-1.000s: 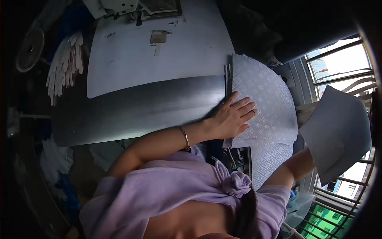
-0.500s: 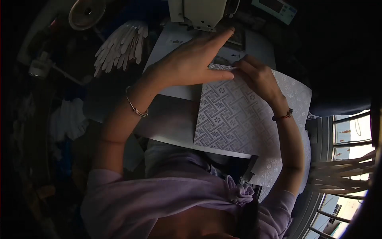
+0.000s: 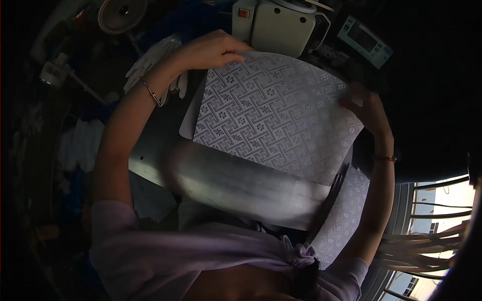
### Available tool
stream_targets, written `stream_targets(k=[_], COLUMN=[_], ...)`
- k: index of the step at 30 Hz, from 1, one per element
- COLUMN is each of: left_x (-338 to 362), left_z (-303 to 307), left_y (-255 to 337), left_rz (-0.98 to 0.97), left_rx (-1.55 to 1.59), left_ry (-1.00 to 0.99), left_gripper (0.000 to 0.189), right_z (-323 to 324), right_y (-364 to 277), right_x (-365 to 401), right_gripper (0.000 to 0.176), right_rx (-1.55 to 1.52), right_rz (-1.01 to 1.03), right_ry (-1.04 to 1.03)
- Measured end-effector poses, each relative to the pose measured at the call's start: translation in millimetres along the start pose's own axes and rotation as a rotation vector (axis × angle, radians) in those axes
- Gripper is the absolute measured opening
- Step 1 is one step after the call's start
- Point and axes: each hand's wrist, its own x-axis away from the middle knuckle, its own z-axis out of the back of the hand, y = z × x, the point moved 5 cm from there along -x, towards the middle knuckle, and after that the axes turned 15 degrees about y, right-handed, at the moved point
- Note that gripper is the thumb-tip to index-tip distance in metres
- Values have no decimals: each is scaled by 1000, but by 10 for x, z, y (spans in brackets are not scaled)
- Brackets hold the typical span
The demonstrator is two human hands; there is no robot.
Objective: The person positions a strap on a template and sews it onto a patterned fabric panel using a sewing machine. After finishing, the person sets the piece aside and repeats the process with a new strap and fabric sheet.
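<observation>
Hands: two, left hand upper centre, right hand right of frame. Patterned sheet: one, centre. Sheet stack: one, lower right. Sewing machine: one, top of frame.

Dim room; bright barred window lower right.

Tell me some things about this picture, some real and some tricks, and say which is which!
1. The left hand and the right hand both hold the patterned sheet. True.
2. The sheet is plain red. False: it is pale grey with a woven pattern and little flowers.
3. A sewing machine stands just beyond the sheet. True.
4. The left wrist is bare. False: it wears a thin bangle.
</observation>
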Motion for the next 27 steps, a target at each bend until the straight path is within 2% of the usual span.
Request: stream_targets(k=[1, 5, 7, 8, 10, 11, 13, 16, 19, 23, 27], left_x=[56, 188, 237, 274, 346, 374, 418, 405, 365, 282, 78], left_z=[13, -76, -143, -204, -394, -479, -649, -744, -838, -856, -930], left_y=[46, 79, 91, 54, -74, -137, -232, -352, -485, -450, -775], left_rz=[-175, -179, -212, -209, -253, -252, -395, -426, -450, -465, -423], left_rx=[11, -52, -106, -103, -202, -200, -244, -200, -150, -126, -95], left_ry=[146, 141, 151, 148, 187, 182, 158, 129, 110, 123, 136], left_gripper=[31, 38, 49, 49, 56, 56, 61, 63, 64, 62, 48], right_z=[47, -3, -114, -118, -231, -299, -441, -466, -541, -463, -501], right_y=[-90, -195, -87, -68, -25, 28, 92, 124, 226, 166, 222], right_x=[49, 194, 255, 276, 371, 425, 512, 580, 671, 801, 595], right_gripper=[40, 39, 45, 45, 51, 51, 54, 49, 43, 39, 38], right_rx=[67, 104, 262, 259, 316, 314, 420, 421, 390, 346, 381], right_rz=[33, 128, 272, 270, 423, 419, 455, 495, 456, 429, 338], right_ry=[94, 112, 76, 71, 107, 105, 154, 203, 110, 89, 80])
